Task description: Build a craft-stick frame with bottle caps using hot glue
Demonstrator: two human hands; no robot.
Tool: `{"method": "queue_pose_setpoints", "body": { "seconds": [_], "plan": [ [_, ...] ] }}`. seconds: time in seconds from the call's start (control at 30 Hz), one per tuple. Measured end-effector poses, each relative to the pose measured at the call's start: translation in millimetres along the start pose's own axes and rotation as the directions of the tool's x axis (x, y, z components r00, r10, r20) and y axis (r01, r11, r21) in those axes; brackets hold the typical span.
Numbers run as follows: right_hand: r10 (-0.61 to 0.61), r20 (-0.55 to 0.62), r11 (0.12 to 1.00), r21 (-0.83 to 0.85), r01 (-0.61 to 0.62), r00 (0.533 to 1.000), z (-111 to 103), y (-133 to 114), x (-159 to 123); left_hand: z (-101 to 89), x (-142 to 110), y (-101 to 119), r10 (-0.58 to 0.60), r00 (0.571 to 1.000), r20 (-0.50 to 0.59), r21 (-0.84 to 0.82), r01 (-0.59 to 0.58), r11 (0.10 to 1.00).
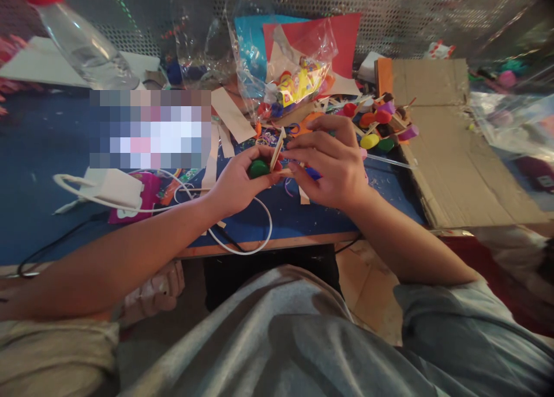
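Over the front of the blue table, my left hand (237,181) is closed around a small craft piece made of wooden sticks (277,150) and bottle caps. A green cap (258,168) on it shows between thumb and fingers, and a bit of red is partly hidden by the fingertips. From the other side my right hand (335,161) meets the same piece, its fingers bent and the fingertips at the sticks. Something blue (313,173) shows beneath the right fingers; whether it belongs to the piece I cannot tell.
Sticks with coloured caps (383,116) are heaped behind my right hand, beside a cardboard sheet (465,166). A white charger (115,188) and its looping cable (271,224) lie at the left. Behind stand a red-capped bottle (89,48) and a clear plastic bag (298,79).
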State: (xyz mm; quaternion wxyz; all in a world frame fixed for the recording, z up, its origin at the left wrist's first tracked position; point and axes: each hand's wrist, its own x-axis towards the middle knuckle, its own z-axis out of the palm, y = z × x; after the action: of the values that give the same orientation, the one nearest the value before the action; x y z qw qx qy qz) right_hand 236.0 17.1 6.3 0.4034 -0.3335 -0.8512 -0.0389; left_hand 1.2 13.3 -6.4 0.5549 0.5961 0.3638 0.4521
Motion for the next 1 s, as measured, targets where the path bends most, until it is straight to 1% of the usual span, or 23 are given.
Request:
{"method": "queue_pose_setpoints", "body": {
  "seconds": [0.17, 0.23, 0.3, 0.33, 0.37, 0.4, 0.47, 0.53, 0.6, 0.67, 0.77, 0.87, 1.0],
  "plan": [
    [0.031, -0.176, 0.999, 0.036, -0.025, 0.984, -10, 1, 8, -1.5, -1, -2, -0.022, 0.998, 0.063, -0.010, 0.022, 1.000],
    [0.092, -0.205, 0.994, 0.074, -0.078, 0.974, -15, 6, 10, -1.6, -2, -2, -0.056, 0.995, 0.084, -0.049, 0.061, 0.997],
    [0.174, -0.204, 0.982, 0.109, -0.155, 0.963, -19, 12, 11, -1.2, -2, -2, -0.093, 0.992, 0.091, -0.100, 0.102, 0.990],
    [0.188, -0.205, 0.979, 0.122, -0.166, 0.961, -21, 15, 11, -0.8, -2, -1, -0.105, 0.991, 0.085, -0.126, 0.115, 0.985],
    [0.168, -0.204, 0.981, 0.132, -0.143, 0.964, -23, 17, 11, -0.5, -1, 0, -0.109, 0.991, 0.075, -0.148, 0.119, 0.982],
    [0.116, -0.198, 0.987, 0.134, -0.090, 0.973, -25, 18, 11, -0.1, -1, 0, -0.109, 0.992, 0.063, -0.161, 0.117, 0.980],
    [-0.033, -0.151, 0.994, 0.100, 0.048, 0.988, -28, 18, 11, 0.5, 0, 1, -0.109, 0.993, 0.041, -0.172, 0.114, 0.978],
    [-0.167, -0.085, 0.985, 0.033, 0.171, 0.982, -29, 15, 12, 0.9, 1, 2, -0.112, 0.993, 0.022, -0.178, 0.114, 0.977],
    [-0.230, -0.028, 0.973, -0.027, 0.230, 0.973, -26, 12, 12, 0.8, 1, 1, -0.116, 0.993, 0.006, -0.186, 0.115, 0.976],
    [-0.229, 0.024, 0.972, -0.055, 0.231, 0.973, -21, 10, 10, 0.2, 2, 0, -0.113, 0.994, -0.005, -0.186, 0.110, 0.976],
    [-0.167, 0.086, 0.983, -0.060, 0.173, 0.982, -11, 13, 6, -1.3, 2, -2, -0.085, 0.996, -0.008, -0.175, 0.082, 0.981],
    [-0.161, 0.048, 0.986, -0.029, 0.162, 0.986, -4, 17, 3, -2.2, 2, -4, -0.067, 0.998, 0.004, -0.173, 0.067, 0.983],
    [-0.162, -0.021, 0.986, 0.022, 0.163, 0.987, -4, 18, 3, -2.1, 3, -6, -0.072, 0.997, 0.000, -0.157, 0.071, 0.985]
  ]
}}
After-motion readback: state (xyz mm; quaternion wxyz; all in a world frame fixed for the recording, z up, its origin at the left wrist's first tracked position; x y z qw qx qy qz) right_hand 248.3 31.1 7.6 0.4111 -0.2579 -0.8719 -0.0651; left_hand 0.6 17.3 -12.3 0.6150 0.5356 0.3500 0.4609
